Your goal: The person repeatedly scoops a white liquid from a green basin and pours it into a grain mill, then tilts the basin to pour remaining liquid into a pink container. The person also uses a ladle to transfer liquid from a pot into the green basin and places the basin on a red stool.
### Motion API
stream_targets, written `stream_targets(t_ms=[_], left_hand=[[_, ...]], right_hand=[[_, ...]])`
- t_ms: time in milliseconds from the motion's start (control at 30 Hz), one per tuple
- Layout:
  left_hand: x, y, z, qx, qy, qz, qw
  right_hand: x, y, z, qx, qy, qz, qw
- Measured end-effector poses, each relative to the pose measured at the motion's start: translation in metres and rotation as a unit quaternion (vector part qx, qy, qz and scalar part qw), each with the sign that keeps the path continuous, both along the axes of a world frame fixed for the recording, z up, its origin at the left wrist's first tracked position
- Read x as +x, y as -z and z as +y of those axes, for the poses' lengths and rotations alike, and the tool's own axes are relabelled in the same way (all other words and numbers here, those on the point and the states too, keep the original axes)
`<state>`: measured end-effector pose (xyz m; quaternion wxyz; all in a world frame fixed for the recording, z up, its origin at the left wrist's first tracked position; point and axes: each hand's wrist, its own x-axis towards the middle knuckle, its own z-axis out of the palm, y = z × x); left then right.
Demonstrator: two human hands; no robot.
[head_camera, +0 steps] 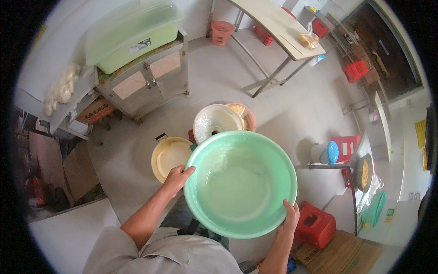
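A large round green plastic basin (239,185) is held in front of my body, with whitish liquid or residue inside. My left hand (178,178) grips its left rim, thumb on top. On the lower right rim, my right hand (291,214) has its thumb over the edge; the other fingers are hidden beneath. Just beyond the basin stands a pale round funnel-like hopper (219,120) with a dark hole. Behind that, a pink basin (251,118) holds yellowish material. A cream-coloured bucket (172,156) stands on the floor left of the hopper.
A metal cabinet (137,85) bears a light-green lidded tub (137,48) at the upper left. A long table (270,24) stands beyond. To the right are a white bucket with a blue lid (325,152), a red plastic stool (316,224), flattened cardboard (335,253) and a side table with a bowl (364,173).
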<state>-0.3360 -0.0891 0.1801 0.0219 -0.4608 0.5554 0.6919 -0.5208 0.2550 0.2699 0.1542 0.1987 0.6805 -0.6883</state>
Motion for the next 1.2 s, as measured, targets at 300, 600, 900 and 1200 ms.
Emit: stream_targets(t_ms=[300, 600, 900, 1200], left_hand=[[-0.014, 0.003, -0.042, 0.052, -0.016, -0.024, 0.998], [-0.031, -0.023, -0.039, 0.047, -0.050, -0.088, 0.994], [-0.028, 0.006, -0.020, 0.035, -0.074, -0.082, 0.993], [-0.026, 0.018, -0.018, 0.081, -0.100, -0.112, 0.985]], right_hand=[[-0.021, -0.001, -0.034, -0.012, -0.037, -0.042, 0.998], [-0.065, 0.033, -0.040, -0.047, -0.067, -0.105, 0.991], [-0.103, 0.023, -0.062, -0.001, -0.127, -0.073, 0.989], [-0.132, 0.022, -0.079, 0.009, -0.155, -0.078, 0.985]])
